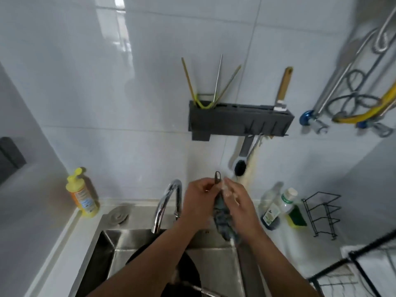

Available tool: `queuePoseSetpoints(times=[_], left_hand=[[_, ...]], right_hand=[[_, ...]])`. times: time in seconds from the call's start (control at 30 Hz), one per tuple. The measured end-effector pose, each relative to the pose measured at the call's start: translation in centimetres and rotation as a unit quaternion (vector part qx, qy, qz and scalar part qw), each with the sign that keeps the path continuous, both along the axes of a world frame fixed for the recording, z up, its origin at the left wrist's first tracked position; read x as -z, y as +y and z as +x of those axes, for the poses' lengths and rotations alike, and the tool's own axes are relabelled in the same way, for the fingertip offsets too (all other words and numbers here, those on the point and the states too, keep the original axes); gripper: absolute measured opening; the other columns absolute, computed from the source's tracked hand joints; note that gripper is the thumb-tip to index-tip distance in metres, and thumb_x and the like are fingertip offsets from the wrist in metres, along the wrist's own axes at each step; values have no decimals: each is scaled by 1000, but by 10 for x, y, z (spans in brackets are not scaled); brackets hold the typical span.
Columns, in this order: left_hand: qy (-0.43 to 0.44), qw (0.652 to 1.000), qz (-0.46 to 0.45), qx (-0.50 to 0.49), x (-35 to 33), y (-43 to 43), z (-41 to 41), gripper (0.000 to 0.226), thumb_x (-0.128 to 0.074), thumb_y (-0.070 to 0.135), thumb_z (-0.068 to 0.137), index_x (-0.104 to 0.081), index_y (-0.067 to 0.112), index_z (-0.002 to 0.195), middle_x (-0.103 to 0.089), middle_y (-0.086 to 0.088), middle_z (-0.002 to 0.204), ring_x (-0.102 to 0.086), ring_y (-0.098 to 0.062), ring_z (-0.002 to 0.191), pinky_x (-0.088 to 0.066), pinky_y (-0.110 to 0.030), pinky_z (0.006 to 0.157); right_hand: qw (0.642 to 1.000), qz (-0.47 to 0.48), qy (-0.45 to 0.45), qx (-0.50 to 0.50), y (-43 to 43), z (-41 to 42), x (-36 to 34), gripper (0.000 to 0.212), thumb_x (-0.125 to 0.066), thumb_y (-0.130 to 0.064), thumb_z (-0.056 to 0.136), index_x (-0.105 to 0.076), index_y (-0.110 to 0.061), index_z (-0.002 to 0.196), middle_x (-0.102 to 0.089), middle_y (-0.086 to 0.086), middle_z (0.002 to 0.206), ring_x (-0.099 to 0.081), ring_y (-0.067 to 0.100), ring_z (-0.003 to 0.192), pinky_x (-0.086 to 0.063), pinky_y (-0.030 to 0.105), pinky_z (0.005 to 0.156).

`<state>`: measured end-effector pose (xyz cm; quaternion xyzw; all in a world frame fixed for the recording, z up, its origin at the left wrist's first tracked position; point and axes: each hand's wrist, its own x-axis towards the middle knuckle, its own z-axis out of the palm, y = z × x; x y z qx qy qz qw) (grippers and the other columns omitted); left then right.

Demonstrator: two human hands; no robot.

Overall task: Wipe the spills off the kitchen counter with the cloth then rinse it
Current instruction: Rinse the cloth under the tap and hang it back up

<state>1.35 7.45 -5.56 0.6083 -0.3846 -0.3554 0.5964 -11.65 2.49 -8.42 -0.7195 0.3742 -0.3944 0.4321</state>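
Note:
A dark grey-blue cloth [222,219] hangs bunched between both hands above the steel sink [216,266]. My left hand [199,200] grips its upper part, where a small hanging loop sticks up. Pressed against the other side of the cloth is my right hand [240,204], fingers wrapped around it. A thin stream of water [233,243] runs from the cloth's lower end into the basin. The chrome tap [169,202] curves just left of my left hand.
A yellow soap bottle [82,194] stands left of the sink. Two bottles [276,206] and a green-yellow sponge [296,216] sit on the right counter beside a black wire rack [323,213]. A dark wall holder [240,118] hangs above. A dark pan [184,269] lies in the basin.

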Motion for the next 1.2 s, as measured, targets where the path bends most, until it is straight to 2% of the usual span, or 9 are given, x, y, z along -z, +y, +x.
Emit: queuePoseSetpoints(times=[0.07,0.13,0.23,0.37,0.63,0.83,0.97,1.1,1.2], left_hand=[[-25,999,-10,21,-28,-20,-1,12,-72,14,90,-77,21,82,-76,1,70,-67,-9,58,-52,-27,58],[-48,998,-12,34,-48,-39,-2,15,-70,13,90,-75,15,76,-75,-5,71,-71,-19,64,-58,-36,61],[-36,998,-31,32,-68,-61,-2,17,-66,13,96,-70,10,79,-73,-17,80,-73,-39,81,-63,-52,72],[-34,999,-29,-9,-79,-86,-1,14,-66,21,97,-71,14,86,-74,-12,83,-73,-31,83,-62,-52,79],[-32,999,-11,-39,-70,-124,-45,19,-69,17,93,-74,17,76,-72,-1,72,-63,-11,68,-50,-26,69],[41,997,-10,-68,-65,-145,-85,16,-74,15,90,-76,19,75,-75,0,72,-73,-21,71,-62,-42,77],[32,996,-8,-83,-69,-159,-103,15,-74,20,90,-77,19,76,-76,1,75,-73,-20,71,-61,-40,77],[20,996,-16,-90,-71,-173,-111,16,-69,17,94,-75,14,79,-72,3,76,-67,-12,70,-53,-18,66],[12,995,-14,-101,-70,-179,-113,23,-68,16,95,-70,21,73,-65,11,67,-59,-2,62,-44,-6,54]], right_hand=[[999,4,-34,3,-20,0,-45,41,-59,-47,93,-62,-29,131,-64,-14,127,-58,-1,118,-45,19,99],[999,-24,-39,21,-38,4,-83,12,-65,-32,94,-74,-33,102,-73,-12,101,-67,1,96,-52,19,83],[997,-66,-17,45,-64,10,-115,20,-66,-20,94,-72,-32,78,-71,-11,77,-66,2,73,-47,11,62],[993,-83,-19,87,-88,11,-121,14,-65,-13,93,-66,-24,84,-67,-8,75,-63,4,71,-50,19,64],[983,-93,-29,156,-117,-25,-104,21,-67,-7,91,-61,-26,83,-64,-7,73,-63,7,70,-50,18,66],[983,-89,-40,157,-136,-59,-103,30,-69,3,87,-62,-27,89,-68,1,82,-69,16,83,-57,31,80],[973,-127,-36,192,-150,-67,-105,36,-70,5,85,-62,-30,82,-67,-8,78,-66,10,76,-52,16,71],[958,-199,13,208,-165,-67,-106,32,-70,3,84,-66,-28,78,-66,-16,76,-64,1,73,-48,9,66],[942,-253,70,209,-174,-67,-108,21,-69,0,83,-70,-22,81,-68,-9,76,-64,5,70,-54,23,66]])
